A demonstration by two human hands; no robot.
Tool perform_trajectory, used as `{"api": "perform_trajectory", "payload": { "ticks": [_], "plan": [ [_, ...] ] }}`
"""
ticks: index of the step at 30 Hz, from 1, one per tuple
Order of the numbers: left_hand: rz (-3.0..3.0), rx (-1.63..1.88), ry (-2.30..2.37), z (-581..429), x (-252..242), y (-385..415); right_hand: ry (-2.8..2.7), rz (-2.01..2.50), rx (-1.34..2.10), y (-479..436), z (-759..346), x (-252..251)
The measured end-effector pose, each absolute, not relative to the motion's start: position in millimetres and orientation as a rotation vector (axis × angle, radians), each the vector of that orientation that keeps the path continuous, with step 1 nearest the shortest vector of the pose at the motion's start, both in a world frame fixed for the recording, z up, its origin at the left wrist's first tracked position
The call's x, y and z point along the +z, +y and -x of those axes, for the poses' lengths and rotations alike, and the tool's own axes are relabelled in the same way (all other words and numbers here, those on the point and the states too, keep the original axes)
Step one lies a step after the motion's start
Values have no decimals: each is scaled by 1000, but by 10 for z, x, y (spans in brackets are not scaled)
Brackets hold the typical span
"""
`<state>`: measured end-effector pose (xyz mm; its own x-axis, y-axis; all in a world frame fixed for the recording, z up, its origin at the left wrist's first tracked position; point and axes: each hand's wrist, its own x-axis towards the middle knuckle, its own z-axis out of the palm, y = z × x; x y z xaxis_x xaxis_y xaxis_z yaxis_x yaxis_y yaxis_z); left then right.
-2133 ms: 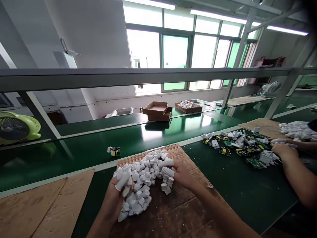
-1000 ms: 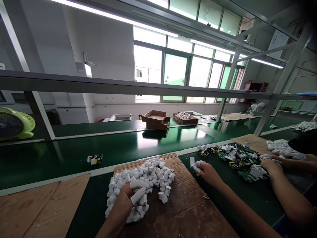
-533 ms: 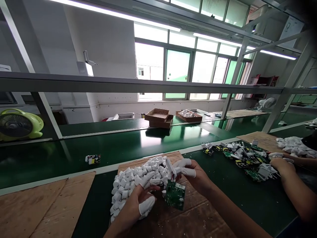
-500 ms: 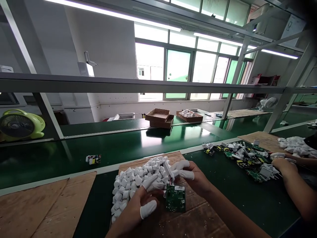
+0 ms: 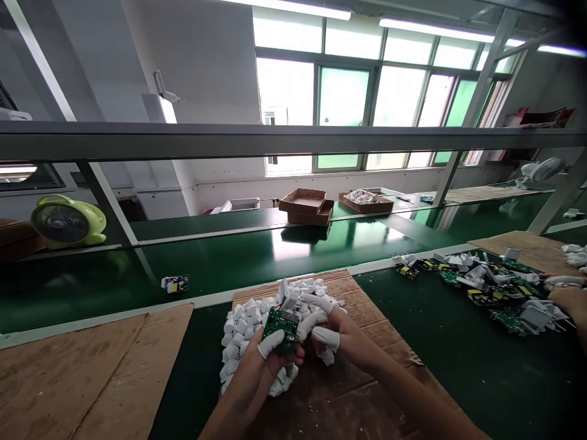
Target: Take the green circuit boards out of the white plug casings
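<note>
My left hand, with white finger covers, holds a green circuit board with its thumb on the board's face. A white plastic piece stands at the board's upper edge. My right hand, also in finger covers, is just right of the board, its fingers curled over a small white lump under the thumb. Behind and left of the hands lies a pile of white caps on brown cardboard.
Many circuit boards and white plugs are heaped at the right, near another person's hand. One board lies on the green belt. Cardboard trays stand behind, a green fan at the left. A metal rail crosses above.
The board has moved left and up into my left hand, which has closed on it. My right hand has come off the white plastic piece and lowered. The view has shifted right.
</note>
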<state>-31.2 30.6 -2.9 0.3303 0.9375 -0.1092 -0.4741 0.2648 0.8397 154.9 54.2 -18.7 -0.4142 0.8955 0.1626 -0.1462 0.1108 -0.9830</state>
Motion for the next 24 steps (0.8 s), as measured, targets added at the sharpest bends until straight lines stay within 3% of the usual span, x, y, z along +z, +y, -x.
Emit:
{"api": "perform_trajectory", "payload": {
  "ticks": [3,11,24],
  "plan": [
    [-732,1111,636,357,-22,324,-1634,975,1267,535,-1641,-171],
    [-624,1140,491,426,67,393,-2592,1635,228,432,-1670,-220],
    [-565,1198,654,344,-48,406,-2640,1642,82,428,-1661,-195]
  ]
}}
